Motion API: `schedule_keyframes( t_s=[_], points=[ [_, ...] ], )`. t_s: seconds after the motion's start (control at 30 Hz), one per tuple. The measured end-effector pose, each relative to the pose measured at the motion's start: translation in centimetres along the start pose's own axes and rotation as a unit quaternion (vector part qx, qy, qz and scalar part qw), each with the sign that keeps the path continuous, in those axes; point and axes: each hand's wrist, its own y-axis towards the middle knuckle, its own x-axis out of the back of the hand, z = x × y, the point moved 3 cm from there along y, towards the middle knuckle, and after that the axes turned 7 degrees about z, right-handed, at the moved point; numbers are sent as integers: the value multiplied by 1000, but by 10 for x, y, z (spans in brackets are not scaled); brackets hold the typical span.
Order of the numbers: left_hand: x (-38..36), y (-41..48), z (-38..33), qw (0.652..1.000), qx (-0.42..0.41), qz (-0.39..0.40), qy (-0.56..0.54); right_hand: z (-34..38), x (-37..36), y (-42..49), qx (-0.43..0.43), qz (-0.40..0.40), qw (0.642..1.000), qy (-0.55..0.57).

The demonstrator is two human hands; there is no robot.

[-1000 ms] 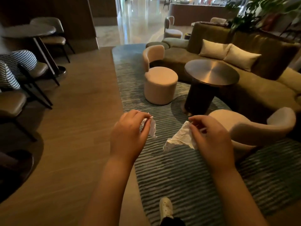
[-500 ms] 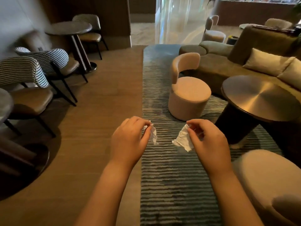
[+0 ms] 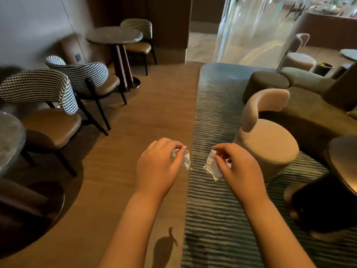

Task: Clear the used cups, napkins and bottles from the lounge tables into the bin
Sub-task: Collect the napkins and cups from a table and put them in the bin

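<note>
L hand (image 3: 157, 167) pinches a crumpled napkin (image 3: 185, 159); R hand (image 3: 237, 171) pinches a 2nd napkin (image 3: 211, 168), the two apart, over the wood floor (image 3: 146, 120) / striped rug (image 3: 212, 209) edge. Beige tub chair (image 3: 268, 146) near R hand, dark round desk (image 3: 343, 157) beyond; houndstooth chairs (image 3: 38, 86) far L.

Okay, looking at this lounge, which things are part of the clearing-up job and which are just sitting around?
Part of the job:
left hand pinching the left napkin
right hand pinching the right napkin
dark round container far off, possibly the bin

Just sitting around:
round table
houndstooth chair
beige chair
sofa
striped rug
</note>
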Motion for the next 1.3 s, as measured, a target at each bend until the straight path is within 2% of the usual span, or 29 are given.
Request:
schedule_keyframes(
  t_s=[0.3, 0.5, 0.77, 0.97, 1.13, 1.3],
  points=[
    [-70, 168, 46, 998, -36, 41, 6, -79, -20, 142, -52, -1, 999, -16],
    [-120, 298, 80, 996, -54, 55, 36, -139, -33, 279, -35, -36, 999, -3],
    [-138, 491, 116, 995, -40, 41, 79, -182, -33, 487, 19, -65, 997, -36],
    [-179, 597, 166, 998, -5, 44, 51, -222, -59, 605, 42, -15, 999, -20],
    [-237, 711, 214, 998, -21, 49, 12, -266, -83, 720, 23, 1, 998, -56],
    [-286, 847, 246, 997, -57, 36, -33, -309, -82, 852, -4, -16, 997, -78]
  ],
)
